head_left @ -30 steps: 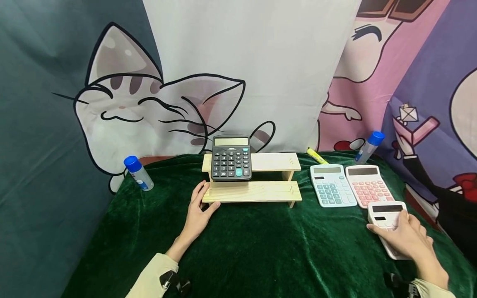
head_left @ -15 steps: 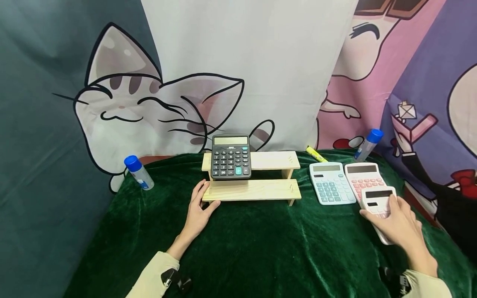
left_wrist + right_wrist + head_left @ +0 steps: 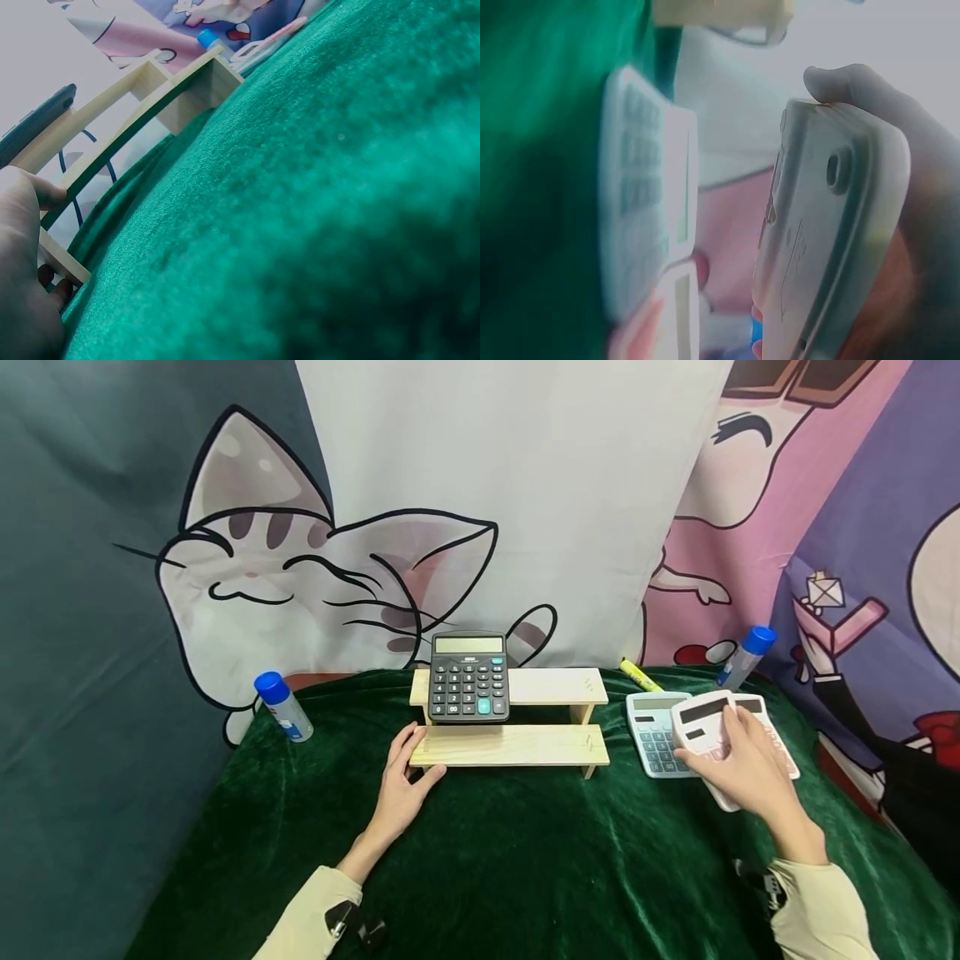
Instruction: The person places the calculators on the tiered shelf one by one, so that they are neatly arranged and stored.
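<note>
A two-step wooden stand (image 3: 517,745) stands on the green cloth, a black calculator (image 3: 468,685) leaning upright on its upper step. My left hand (image 3: 396,793) grips the left end of the lower step, thumb at its front edge. My right hand (image 3: 753,772) holds a white calculator (image 3: 701,717) by its sides, raised off the cloth. In the right wrist view the back of this white calculator (image 3: 832,217) is seen, tilted. Beneath and behind it lie a light blue calculator (image 3: 652,743) and a pink calculator (image 3: 763,710), both partly covered.
A blue-capped bottle (image 3: 285,706) stands left of the stand, and another blue-capped bottle (image 3: 745,658) at the back right. A yellow marker (image 3: 639,675) lies behind the light blue calculator. Printed fabric (image 3: 585,510) hangs behind the green cloth (image 3: 517,860).
My right hand has lifted the white calculator and carried it left and away from me, over the other two calculators. My left hand has stayed on the stand.
</note>
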A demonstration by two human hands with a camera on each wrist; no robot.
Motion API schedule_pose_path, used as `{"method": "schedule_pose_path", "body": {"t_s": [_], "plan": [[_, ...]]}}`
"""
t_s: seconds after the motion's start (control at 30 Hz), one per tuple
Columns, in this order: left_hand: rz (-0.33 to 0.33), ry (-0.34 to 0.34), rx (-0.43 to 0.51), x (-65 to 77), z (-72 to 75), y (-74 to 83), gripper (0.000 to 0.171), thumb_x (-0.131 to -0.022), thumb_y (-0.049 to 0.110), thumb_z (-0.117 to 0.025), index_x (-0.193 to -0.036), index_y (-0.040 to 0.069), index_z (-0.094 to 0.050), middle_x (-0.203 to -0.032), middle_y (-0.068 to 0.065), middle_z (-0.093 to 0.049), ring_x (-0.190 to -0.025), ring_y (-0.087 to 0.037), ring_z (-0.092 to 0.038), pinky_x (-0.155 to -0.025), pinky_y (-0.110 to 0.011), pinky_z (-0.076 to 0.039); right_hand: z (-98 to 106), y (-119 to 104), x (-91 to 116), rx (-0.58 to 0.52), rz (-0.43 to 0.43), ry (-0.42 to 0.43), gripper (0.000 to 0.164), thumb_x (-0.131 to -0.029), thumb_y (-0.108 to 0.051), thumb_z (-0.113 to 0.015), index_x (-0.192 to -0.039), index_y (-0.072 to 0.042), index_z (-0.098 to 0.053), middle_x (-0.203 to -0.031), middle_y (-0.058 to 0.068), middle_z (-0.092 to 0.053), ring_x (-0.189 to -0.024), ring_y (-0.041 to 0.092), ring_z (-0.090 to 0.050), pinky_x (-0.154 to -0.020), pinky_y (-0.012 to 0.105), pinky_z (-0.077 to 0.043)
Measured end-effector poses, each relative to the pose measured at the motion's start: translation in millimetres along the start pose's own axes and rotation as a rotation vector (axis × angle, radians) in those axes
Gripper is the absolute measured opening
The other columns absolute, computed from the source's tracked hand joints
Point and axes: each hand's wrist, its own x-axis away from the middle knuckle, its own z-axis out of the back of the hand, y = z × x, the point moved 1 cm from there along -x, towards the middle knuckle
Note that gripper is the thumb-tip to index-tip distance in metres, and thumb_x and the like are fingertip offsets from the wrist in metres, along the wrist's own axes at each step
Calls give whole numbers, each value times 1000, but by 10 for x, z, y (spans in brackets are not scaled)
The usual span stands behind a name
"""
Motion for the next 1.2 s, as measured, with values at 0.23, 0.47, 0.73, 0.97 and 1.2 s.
{"method": "schedule_pose_path", "body": {"t_s": [0.23,0.47,0.73,0.97,1.2], "plan": [[-2,0,-7,28,-5,6,65,-91,7,-71,-149,1,-42,-162,-20,-23,-144,-32,-37,-110,-46,-36,-33,-428,-231,4,83,3,110,-83,-63,-68,-159,-2,-16,-155,33,-24,-134,54,-30,-96,73,-27],[3,6,-3,35,22,14,66,-91,7,-72,-149,-1,-42,-162,-20,-23,-144,-31,-36,-108,-29,-36,-62,-883,-468,-18,163,16,109,-80,-65,-71,-159,-9,-22,-157,27,-27,-133,50,-35,-98,69,-28],[-5,9,6,15,36,9,66,-91,6,-71,-149,-2,-41,-161,-19,-23,-144,-33,-35,-98,-8,-33,-216,-1392,-724,-27,233,34,100,-76,-62,-74,-153,-13,-34,-152,20,-37,-121,40,-45,-93,62,-34],[-10,8,17,6,23,16,66,-91,5,-71,-149,-3,-40,-161,-20,-23,-144,-33,-35,-99,-6,-32,-448,-1740,-867,-34,213,26,101,-74,-64,-73,-152,-14,-35,-151,19,-36,-127,40,-42,-94,60,-33],[4,-5,18,0,-3,17,66,-91,6,-71,-150,-1,-40,-162,-20,-22,-145,-31,-34,-106,-16,-35,-616,-1884,-945,-30,117,34,100,-71,-63,-73,-150,-12,-37,-151,22,-35,-131,46,-38,-97,62,-30]]}}
